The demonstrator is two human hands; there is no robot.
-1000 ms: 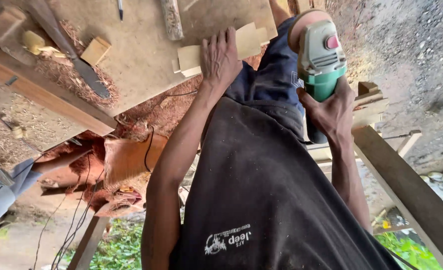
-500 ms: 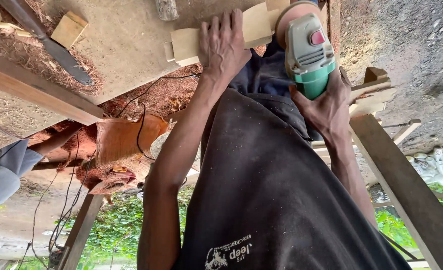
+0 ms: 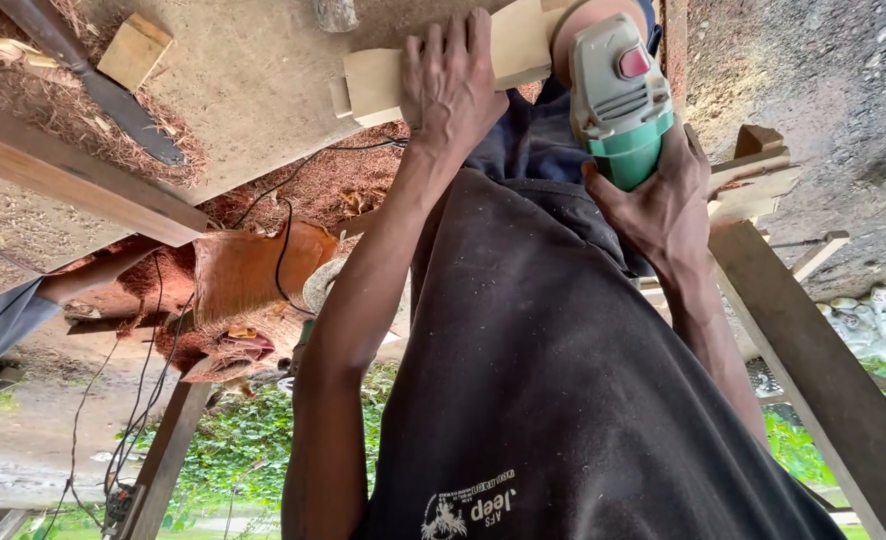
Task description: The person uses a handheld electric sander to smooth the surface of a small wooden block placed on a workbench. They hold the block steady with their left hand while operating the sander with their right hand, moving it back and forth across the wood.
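Your left hand [image 3: 450, 82] lies flat, fingers spread, pressing a pale wooden workpiece [image 3: 381, 86] onto the dusty bench [image 3: 263, 90]. Your right hand [image 3: 663, 205] is clamped round the green-and-grey angle grinder [image 3: 618, 100], whose disc [image 3: 585, 22] meets the right end of that wood at the far edge of the view.

The risk I judge greatest is closeness: your left fingertips sit just beside the disc, so a kick or a slip of the wood could carry them into it. The wood is held by palm pressure alone, and sawdust under it may let it skid. A black cable [image 3: 285, 232] hangs below the bench on the left and could snag. A long dark blade [image 3: 113, 100] and a small wooden block [image 3: 135, 50] lie far left, well apart from your hands.

No container shows plainly; whether the orange-brown shape [image 3: 253, 270] under the bench holds anything I cannot tell.
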